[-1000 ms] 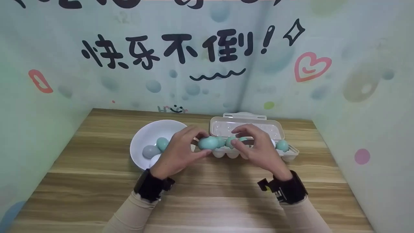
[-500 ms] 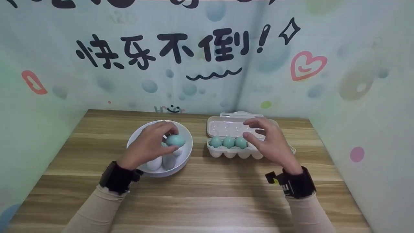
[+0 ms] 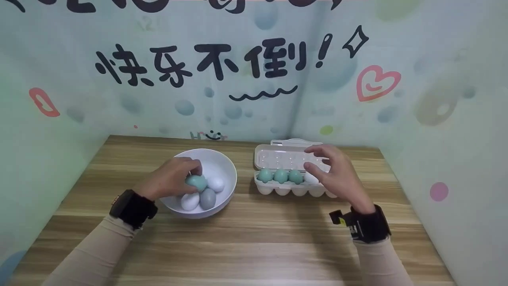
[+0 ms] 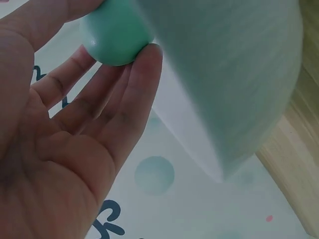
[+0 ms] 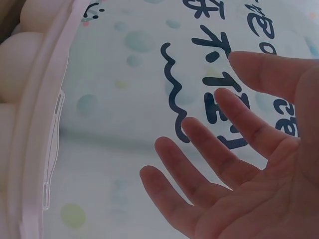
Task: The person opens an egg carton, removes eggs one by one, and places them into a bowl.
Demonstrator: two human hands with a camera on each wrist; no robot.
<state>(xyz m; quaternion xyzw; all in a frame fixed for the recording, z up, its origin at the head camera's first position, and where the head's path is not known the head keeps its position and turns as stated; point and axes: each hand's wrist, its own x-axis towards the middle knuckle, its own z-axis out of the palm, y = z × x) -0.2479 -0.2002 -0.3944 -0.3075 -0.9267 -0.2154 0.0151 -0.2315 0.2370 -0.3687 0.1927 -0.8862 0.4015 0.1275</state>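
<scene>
My left hand (image 3: 170, 176) reaches into the white bowl (image 3: 226, 165) and pinches a teal egg (image 3: 196, 182) between thumb and fingers. In the left wrist view the same egg (image 4: 117, 32) shows between the fingers, partly behind the bowl's wall (image 4: 239, 89). Beside it in the bowl lie a grey egg (image 3: 208, 198) and two white eggs (image 3: 215, 184). My right hand (image 3: 341, 174) hovers over the right part of the opened egg carton (image 3: 274, 188), fingers spread and holding nothing. Three teal eggs (image 3: 280, 175) and a white egg (image 3: 310, 178) show in the carton's row; the hand hides its right end.
Bowl and carton stand apart on a wooden table (image 3: 254, 238). The carton's clear lid (image 3: 270, 157) leans back towards a printed backdrop (image 3: 254, 115) at the table's far edge. Side panels (image 3: 448, 159) of the same cloth flank the table.
My left hand has carried the teal egg from beside the carton leftwards, over the bowl and down into it. My right hand has shifted slightly to the right, still without anything in it.
</scene>
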